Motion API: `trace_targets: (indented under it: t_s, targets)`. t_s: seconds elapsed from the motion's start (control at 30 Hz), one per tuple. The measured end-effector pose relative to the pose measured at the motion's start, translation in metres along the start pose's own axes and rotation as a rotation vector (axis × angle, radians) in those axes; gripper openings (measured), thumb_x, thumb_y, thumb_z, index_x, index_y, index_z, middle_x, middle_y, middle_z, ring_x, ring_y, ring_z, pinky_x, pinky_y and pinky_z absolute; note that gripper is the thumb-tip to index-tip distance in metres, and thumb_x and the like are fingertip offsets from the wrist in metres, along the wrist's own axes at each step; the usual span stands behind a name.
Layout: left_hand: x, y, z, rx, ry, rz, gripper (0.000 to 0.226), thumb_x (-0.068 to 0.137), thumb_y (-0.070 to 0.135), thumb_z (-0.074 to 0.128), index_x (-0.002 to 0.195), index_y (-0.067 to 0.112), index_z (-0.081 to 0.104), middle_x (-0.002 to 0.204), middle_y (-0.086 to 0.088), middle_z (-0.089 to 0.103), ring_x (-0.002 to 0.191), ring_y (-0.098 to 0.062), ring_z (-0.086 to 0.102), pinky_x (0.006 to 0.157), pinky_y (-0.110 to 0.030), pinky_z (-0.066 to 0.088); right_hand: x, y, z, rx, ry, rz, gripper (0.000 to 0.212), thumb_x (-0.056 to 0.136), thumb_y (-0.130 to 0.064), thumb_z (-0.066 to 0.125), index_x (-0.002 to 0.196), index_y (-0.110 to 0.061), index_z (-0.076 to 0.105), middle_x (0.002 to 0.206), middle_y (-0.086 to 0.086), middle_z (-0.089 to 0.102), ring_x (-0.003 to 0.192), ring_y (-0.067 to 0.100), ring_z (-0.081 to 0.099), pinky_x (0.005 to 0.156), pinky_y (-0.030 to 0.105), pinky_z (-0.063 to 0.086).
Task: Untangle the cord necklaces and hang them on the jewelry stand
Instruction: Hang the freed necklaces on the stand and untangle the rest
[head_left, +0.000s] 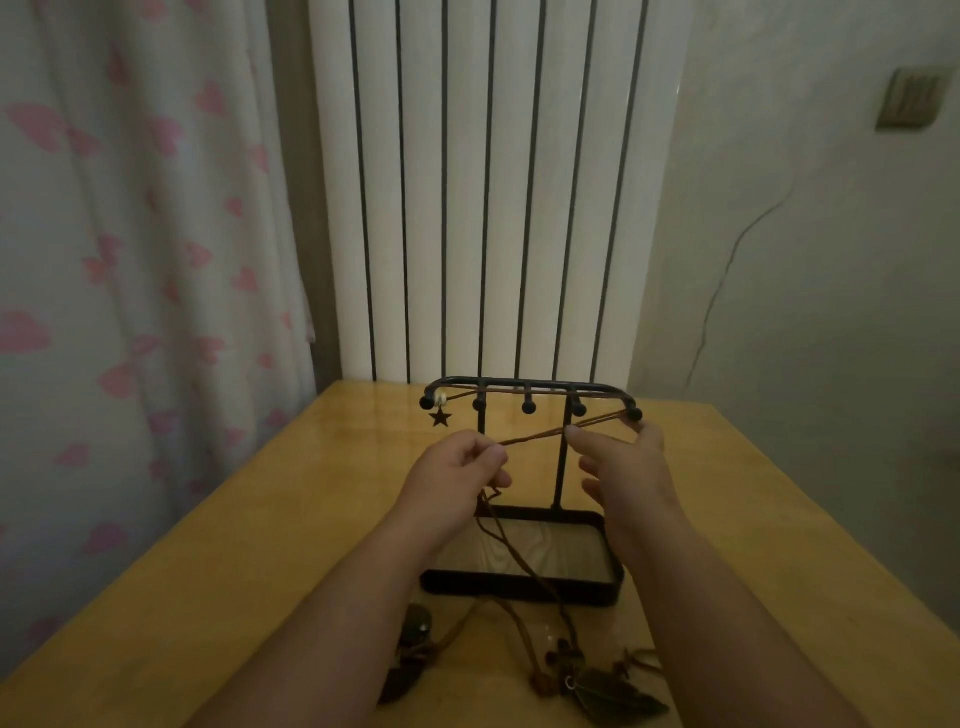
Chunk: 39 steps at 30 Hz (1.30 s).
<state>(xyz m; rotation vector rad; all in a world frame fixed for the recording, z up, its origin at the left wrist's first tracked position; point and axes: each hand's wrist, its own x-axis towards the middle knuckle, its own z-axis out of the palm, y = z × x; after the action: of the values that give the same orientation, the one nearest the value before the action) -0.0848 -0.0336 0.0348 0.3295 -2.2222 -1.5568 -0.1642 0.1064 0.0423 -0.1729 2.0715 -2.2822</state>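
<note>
A black jewelry stand (530, 400) sits on a wooden table (291, 519), its tray base nearest the person. The left hand (457, 478) has its fingers curled and pinches a brown cord (540, 434) between thumb and forefinger. This cord runs taut, up and to the right, to the rightmost peg (634, 414). The right hand (623, 462) is spread with fairly straight fingers; its index tip touches the cord near the peg, and it grips nothing that can be seen. More cord drops from the left hand to a leaf pendant (618, 696) and another dark pendant (410, 670) lying on the table. A star pendant (440, 417) hangs by the leftmost peg.
</note>
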Motion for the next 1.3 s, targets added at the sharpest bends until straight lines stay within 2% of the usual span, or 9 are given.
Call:
trace_targets:
  t_s: [0.07,0.23,0.37,0.43,0.57,0.73,1.0,1.17,1.3]
  targets:
    - [0.001,-0.001,-0.006,-0.006,0.001,-0.015,0.017,0.1,0.03,0.051,0.098,0.023,0.066,0.088,0.001,0.071,0.093,-0.015,0.065,0.084,-0.033,0.051,-0.004,0.002,0.006,-0.025,0.027,0.012,0.069,0.081,-0.03,0.075,0.138,-0.028,0.035,0.103,-0.007,0.052,0.113,0.024,0.05,0.1,0.05,0.043]
    - [0.005,-0.001,-0.012,-0.01,0.007,-0.021,0.016,0.099,0.031,0.053,0.098,0.023,0.066,0.08,-0.002,0.07,0.084,-0.018,0.067,0.086,-0.039,0.055,-0.013,-0.014,0.026,0.126,-0.008,0.084,0.044,0.087,-0.06,0.056,0.115,-0.027,0.052,0.103,-0.006,0.057,0.091,0.014,0.052,0.077,0.036,0.046]
    - [0.007,-0.005,-0.023,-0.001,0.009,-0.055,0.018,0.098,0.035,0.054,0.095,0.023,0.067,0.067,0.0,0.06,0.064,-0.017,0.058,0.069,-0.037,0.053,-0.009,-0.023,0.033,0.063,0.142,0.071,0.038,0.093,-0.048,0.054,0.112,-0.016,0.061,0.098,-0.002,0.061,0.089,0.015,0.056,0.08,0.036,0.048]
    - [0.01,-0.005,-0.033,-0.037,-0.022,-0.137,0.025,0.096,0.04,0.056,0.09,0.019,0.066,0.063,0.004,0.052,0.057,-0.014,0.048,0.06,-0.033,0.045,-0.011,-0.023,0.034,0.041,0.17,0.031,0.037,0.095,-0.046,0.053,0.109,-0.014,0.064,0.096,0.0,0.064,0.083,0.014,0.055,0.071,0.032,0.044]
    - [0.014,0.001,-0.055,-0.465,-0.073,-0.372,0.027,0.094,0.037,0.061,0.075,0.018,0.056,0.053,0.006,0.04,0.044,-0.01,0.039,0.051,-0.028,0.037,-0.016,-0.023,0.034,0.057,0.173,-0.015,0.031,0.097,-0.041,0.052,0.103,-0.014,0.065,0.094,-0.001,0.064,0.081,0.009,0.053,0.058,0.025,0.034]
    - [0.017,0.002,-0.068,-0.725,-0.08,-0.426,0.025,0.098,0.028,0.052,0.076,0.015,0.053,0.054,0.004,0.038,0.043,-0.011,0.037,0.055,-0.029,0.035,-0.019,-0.025,0.036,0.048,0.207,-0.016,0.025,0.097,-0.038,0.052,0.085,-0.018,0.062,0.085,-0.002,0.063,0.075,0.009,0.053,0.057,0.026,0.035]
    - [0.026,-0.006,-0.068,-0.667,0.035,-0.444,0.019,0.098,0.03,0.055,0.09,0.014,0.057,0.052,0.004,0.041,0.042,-0.01,0.039,0.051,-0.028,0.037,-0.022,-0.027,0.034,0.032,0.204,-0.03,0.024,0.097,-0.038,0.052,0.077,-0.026,0.055,0.083,-0.006,0.061,0.074,0.004,0.05,0.056,0.024,0.032]
    - [0.028,0.012,-0.064,-1.036,0.031,-0.496,0.016,0.1,0.019,0.048,0.09,0.009,0.055,0.057,0.002,0.04,0.044,-0.009,0.035,0.036,-0.021,0.035,-0.023,-0.028,0.034,0.029,0.202,-0.036,0.025,0.097,-0.042,0.052,0.084,-0.021,0.06,0.084,-0.006,0.062,0.074,0.004,0.05,0.056,0.024,0.032]
    - [0.028,0.027,-0.065,-0.814,0.141,-0.458,0.013,0.098,0.015,0.051,0.092,0.007,0.059,0.061,0.0,0.045,0.051,-0.009,0.039,0.042,-0.02,0.037,-0.022,-0.023,0.033,-0.011,0.208,-0.069,0.029,0.095,-0.047,0.051,0.08,-0.024,0.059,0.082,-0.007,0.061,0.074,0.003,0.05,0.056,0.024,0.032]
